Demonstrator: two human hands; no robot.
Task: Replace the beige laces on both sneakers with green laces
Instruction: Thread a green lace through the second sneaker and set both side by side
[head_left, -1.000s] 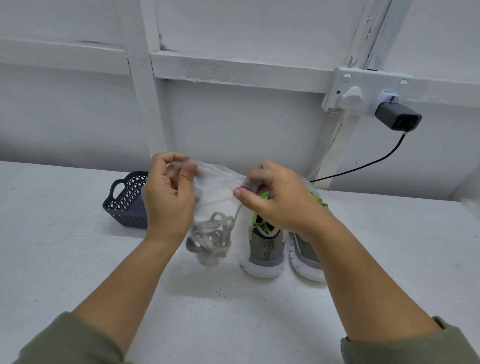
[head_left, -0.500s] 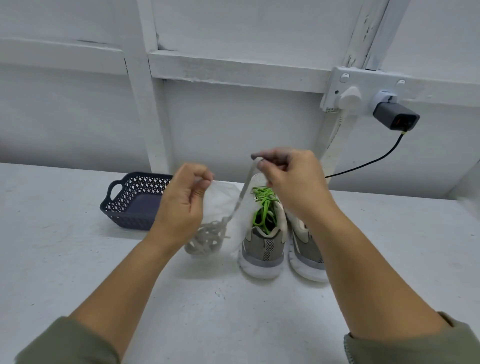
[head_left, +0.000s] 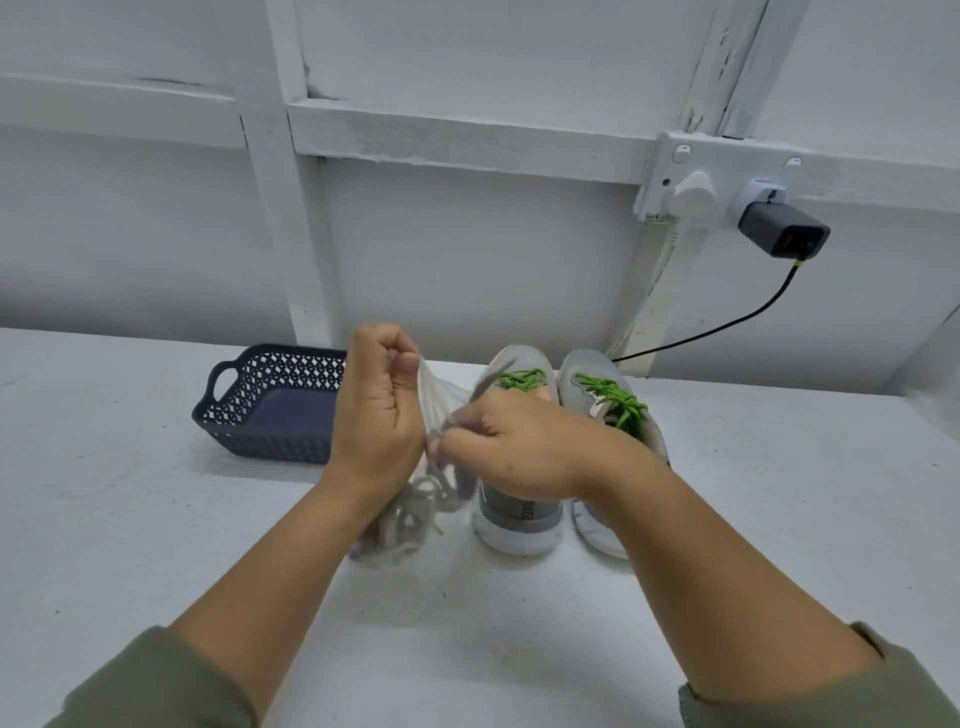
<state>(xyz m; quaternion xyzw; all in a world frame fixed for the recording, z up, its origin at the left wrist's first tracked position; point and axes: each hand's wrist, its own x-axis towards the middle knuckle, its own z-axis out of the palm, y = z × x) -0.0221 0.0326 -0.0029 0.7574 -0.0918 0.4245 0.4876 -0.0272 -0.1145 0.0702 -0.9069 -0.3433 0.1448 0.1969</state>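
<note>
Right hand (head_left: 524, 452) lowered, pinching beige lace (head_left: 485, 383)

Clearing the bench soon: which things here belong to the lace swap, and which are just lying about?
Job: sneakers; green laces; beige laces, pinched by right hand; bag, held by left hand.
Lying about: basket; charger; cable.
</note>
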